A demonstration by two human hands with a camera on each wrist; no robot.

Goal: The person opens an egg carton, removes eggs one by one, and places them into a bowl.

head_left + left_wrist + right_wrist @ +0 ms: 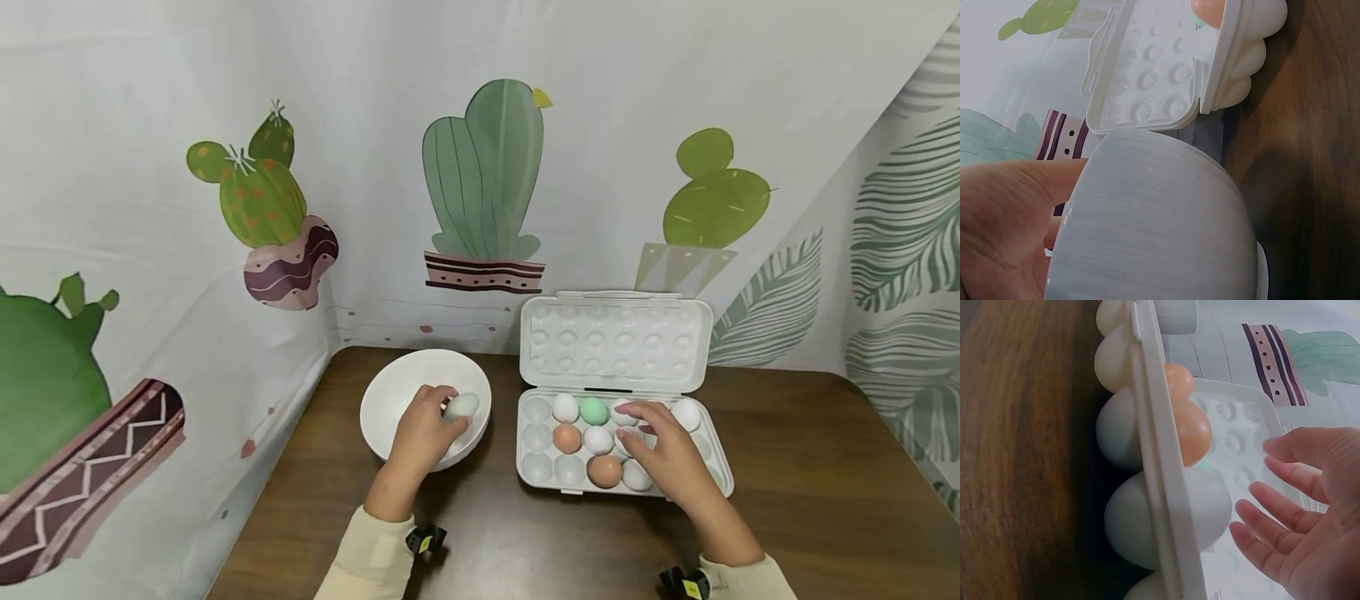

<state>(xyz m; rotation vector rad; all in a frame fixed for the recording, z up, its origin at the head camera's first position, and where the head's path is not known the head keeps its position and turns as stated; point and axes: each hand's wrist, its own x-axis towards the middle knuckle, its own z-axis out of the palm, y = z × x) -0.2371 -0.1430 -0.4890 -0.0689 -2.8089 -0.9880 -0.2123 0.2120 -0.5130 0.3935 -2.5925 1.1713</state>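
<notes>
Over the white bowl (384, 408), my left hand (417, 433) pinches a pale greenish-grey egg (463, 406) between thumb and fingers. In the left wrist view the bowl's outer wall (1154, 219) hides the egg and most of the fingers. My right hand (671, 458) hovers above the right half of a white egg carton (551, 486). Its fingers are spread and relaxed, with nothing between them in the right wrist view. Beneath and around it sit several white eggs (597, 440), a mint-green egg (594, 410) and two orange-brown eggs (604, 472).
The carton's dimpled lid (615, 343) stands open against the cactus-print cloth (600, 167) behind. Vacant cups (537, 437) line the carton's left side. Bowl and carton stand side by side at the back of a dark wooden table (495, 533).
</notes>
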